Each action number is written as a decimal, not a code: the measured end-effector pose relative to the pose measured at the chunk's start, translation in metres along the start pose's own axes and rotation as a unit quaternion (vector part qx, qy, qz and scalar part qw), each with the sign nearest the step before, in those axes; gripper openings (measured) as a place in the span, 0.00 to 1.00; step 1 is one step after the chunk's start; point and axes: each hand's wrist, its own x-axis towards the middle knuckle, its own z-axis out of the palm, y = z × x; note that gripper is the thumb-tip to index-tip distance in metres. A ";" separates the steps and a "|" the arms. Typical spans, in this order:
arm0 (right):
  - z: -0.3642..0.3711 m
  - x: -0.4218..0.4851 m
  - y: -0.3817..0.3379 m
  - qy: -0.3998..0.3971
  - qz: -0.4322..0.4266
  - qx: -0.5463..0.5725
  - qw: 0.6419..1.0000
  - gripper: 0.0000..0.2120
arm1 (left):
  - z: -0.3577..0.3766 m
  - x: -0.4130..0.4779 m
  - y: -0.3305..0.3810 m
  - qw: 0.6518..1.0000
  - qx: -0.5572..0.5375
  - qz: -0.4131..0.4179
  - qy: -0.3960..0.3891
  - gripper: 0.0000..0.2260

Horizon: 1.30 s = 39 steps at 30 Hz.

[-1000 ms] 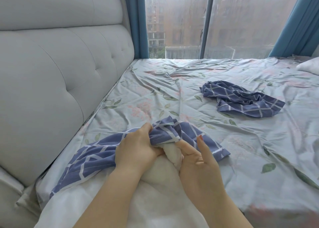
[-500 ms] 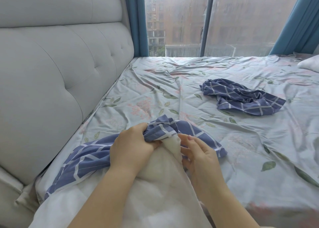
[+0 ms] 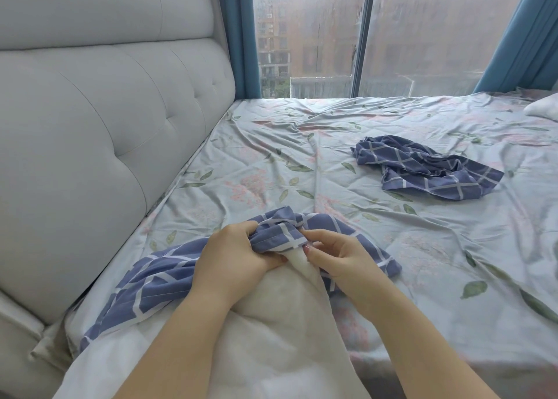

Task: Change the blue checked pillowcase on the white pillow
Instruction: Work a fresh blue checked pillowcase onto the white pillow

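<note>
Left hand point(image 3: 238, 257) clenched on a bunched fold of the blue checked pillowcase point(image 3: 157, 281), fingers curled into the cloth at its open edge. Right hand point(image 3: 341, 261) pinches the same hem just beside it, thumb and forefinger closed on the fabric. White pillow point(image 3: 283, 332) lies at the near edge of the bed, far corner poking up between the two hands right at the case mouth; most of the pillow is bare, outside the case. Case trails flat to the left toward the headboard point(image 3: 105, 133) and a little to the right under the right wrist. Second checked pillowcase point(image 3: 422, 169) crumpled on the bed, well apart, far right. Sheet point(image 3: 317, 163) pale blue, pink flowers and green leaves, wrinkled. Headboard grey, padded, tufted. Window point(image 3: 317, 36) beyond the bed, streaky glass, buildings outside; blue curtains point(image 3: 241, 36) on both sides. Another white cushion point(image 3: 543, 109) cut off at the right edge.
</note>
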 end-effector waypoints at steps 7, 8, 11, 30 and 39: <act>0.006 -0.002 0.001 0.041 -0.078 -0.026 0.996 0.06 | 0.000 0.002 -0.005 0.999 0.012 0.006 0.030 0.19; 0.005 -0.003 0.001 0.045 -0.087 -0.019 0.995 0.05 | 0.000 0.002 -0.005 0.999 0.014 0.008 0.034 0.20; 0.002 -0.004 -0.002 0.034 -0.086 0.010 0.996 0.03 | -0.002 0.001 -0.004 0.999 0.024 0.004 0.042 0.20; 0.002 -0.005 -0.007 0.056 0.019 0.089 0.994 0.10 | -0.004 -0.011 0.021 0.976 0.035 0.217 -0.007 0.19; 0.012 -0.007 -0.003 0.033 0.031 0.257 0.965 0.16 | -0.004 -0.004 0.016 0.996 -0.001 0.093 0.016 0.12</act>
